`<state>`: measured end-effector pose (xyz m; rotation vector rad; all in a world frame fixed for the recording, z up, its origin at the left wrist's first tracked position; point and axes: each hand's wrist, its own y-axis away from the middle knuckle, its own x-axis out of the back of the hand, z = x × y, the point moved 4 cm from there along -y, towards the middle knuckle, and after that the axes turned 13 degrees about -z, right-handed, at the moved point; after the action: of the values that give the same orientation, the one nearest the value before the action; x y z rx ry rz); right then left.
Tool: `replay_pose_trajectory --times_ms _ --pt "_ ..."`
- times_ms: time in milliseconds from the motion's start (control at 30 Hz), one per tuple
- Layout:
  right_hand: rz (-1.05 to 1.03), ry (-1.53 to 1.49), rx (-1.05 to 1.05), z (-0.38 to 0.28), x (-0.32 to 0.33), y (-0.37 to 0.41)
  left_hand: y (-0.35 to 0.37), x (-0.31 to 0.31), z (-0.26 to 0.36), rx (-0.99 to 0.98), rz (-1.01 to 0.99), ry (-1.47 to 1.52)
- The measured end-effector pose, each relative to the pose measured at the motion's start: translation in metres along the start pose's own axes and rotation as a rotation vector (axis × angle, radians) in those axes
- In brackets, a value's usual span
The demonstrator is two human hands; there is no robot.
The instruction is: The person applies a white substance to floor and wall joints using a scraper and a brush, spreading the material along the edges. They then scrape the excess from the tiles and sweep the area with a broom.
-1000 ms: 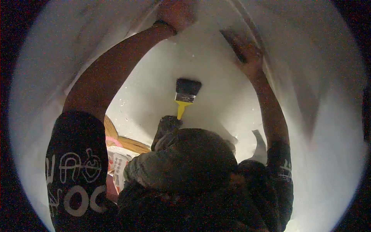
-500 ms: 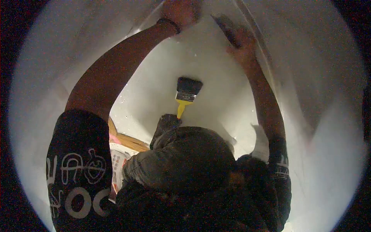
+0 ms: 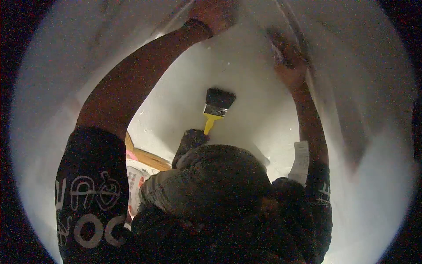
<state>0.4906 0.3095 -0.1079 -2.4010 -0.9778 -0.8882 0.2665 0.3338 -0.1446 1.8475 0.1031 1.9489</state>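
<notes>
My right hand [image 3: 292, 70] is closed round a flat, dark tool with a straight edge [image 3: 277, 49], blurred and close over the pale surface beside a long seam. My left hand [image 3: 216, 16] reaches to the top edge of the view, against the pale surface, with a dark band at its wrist. Its fingers are smeared and partly cut off. Below and between both hands lies a wide paintbrush [image 3: 219, 102] with black bristles, a metal collar and a yellow handle that points toward my knee.
My bent leg [image 3: 211, 176] fills the lower middle. To its left stand a white container with a printed label [image 3: 134, 182] and a wooden strip [image 3: 149, 159]. A printed white strip [image 3: 300, 159] is by my right forearm. Pale sheet-like surfaces [image 3: 360, 88] rise on both sides.
My right hand and the flat tool have moved right and slightly down, nearer the seam. My left hand has shifted slightly right. The brush appears a little further right as the view shifts.
</notes>
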Motion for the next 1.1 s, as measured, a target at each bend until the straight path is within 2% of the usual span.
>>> replay_pose_trajectory --times_ms 33,67,100,167,200,233,267,300,333,367,400,467,500,567,600,633,667,700,733,767,800,867,900,933,1000,1067,1100 --pt "0.034 -0.217 -0.208 0.007 -0.009 0.0 0.005 0.006 0.002 0.011 -0.008 0.006" --pt "0.075 -0.425 -0.419 0.017 -0.013 0.001 0.004 0.009 0.003 0.048 -0.125 0.039" --pt "0.08 -0.419 -0.414 0.024 -0.013 -0.009 0.002 0.016 0.005 0.081 -0.232 0.065" --pt "-0.628 0.241 -0.679 0.004 -0.012 -0.073 -0.004 0.003 0.004 0.1 -0.245 0.058" --pt "-0.618 0.235 -0.672 0.007 -0.013 -0.067 -0.003 -0.004 -0.001 0.126 -0.285 0.062" --pt "-0.357 0.139 -0.382 0.005 -0.008 -0.055 -0.005 -0.003 -0.006 0.127 -0.281 0.052" --pt "-0.101 0.045 -0.099 -0.004 0.004 -0.046 -0.007 0.0 -0.005 0.061 -0.198 0.052" --pt "-0.11 0.04 -0.105 -0.001 0.004 -0.037 -0.005 0.0 0.0 -0.002 -0.121 0.062" --pt "-0.073 0.082 -0.062 -0.004 0.008 -0.034 -0.006 0.001 0.002 0.006 -0.126 0.072" --pt "-0.037 0.121 -0.021 -0.008 0.01 -0.03 -0.007 0.0 0.002 0.09 -0.237 0.075" --pt "-0.043 0.119 -0.026 -0.01 0.006 -0.03 -0.007 0.0 0.002 0.163 -0.346 0.073" --pt "-0.026 0.059 -0.349 0.003 0.004 -0.036 -0.007 0.005 0.002 0.149 -0.342 0.071" --pt "-0.024 0.07 -0.351 0.005 0.007 -0.029 -0.006 0.006 0.003 0.133 -0.347 0.074" --pt "-0.291 -0.175 -0.515 0.02 -0.011 -0.001 -0.004 0.004 0.005 0.092 -0.371 0.072" --pt "-0.284 -0.176 -0.518 0.028 -0.015 0.008 -0.004 0.002 0.003 0.077 -0.384 0.066" --pt "-0.243 -0.148 -0.408 0.031 -0.014 0.007 -0.005 -0.003 0.0 0.082 -0.384 0.06" --pt "-0.208 -0.124 -0.299 0.03 -0.016 0.007 -0.002 -0.002 0.0 0.081 -0.22 0.048" --pt "-0.214 -0.134 -0.3 0.033 -0.023 0.007 0.004 0.0 0.001 0.076 -0.061 0.037" --pt "-0.123 -0.127 -0.178 0.02 -0.015 -0.007 0.006 0.008 0.003 0.077 -0.063 0.042" --pt "-0.028 -0.11 -0.057 0.014 -0.003 -0.014 -0.001 0.017 0.004 0.096 -0.181 0.089" --pt "-0.025 -0.098 -0.059 0.012 0.006 -0.01 -0.005 0.023 0.006 0.113 -0.297 0.132" --pt "-0.14 -0.272 -0.266 0.013 0.0 0.009 -0.005 0.014 0.006 0.092 -0.351 0.108" --pt "-0.14 -0.262 -0.256 0.016 -0.003 0.014 -0.003 0.008 0.002 0.093 -0.412 0.08" --pt "-0.14 -0.184 -0.236 0.024 -0.008 0.018 -0.002 -0.001 -0.001 0.101 -0.416 0.078" --pt "-0.179 0.023 -0.364 0.055 -0.025 0.029 -0.002 -0.005 -0.001 0.082 -0.188 -0.08" --pt "-0.13 0.366 -0.554 0.144 -0.076 0.073 0.001 0.001 -0.002 0.064 -0.225 0.013" --pt "-0.066 0.327 -0.367 0.091 -0.043 0.044 -0.002 0.005 0.002 0.035 -0.271 0.107"
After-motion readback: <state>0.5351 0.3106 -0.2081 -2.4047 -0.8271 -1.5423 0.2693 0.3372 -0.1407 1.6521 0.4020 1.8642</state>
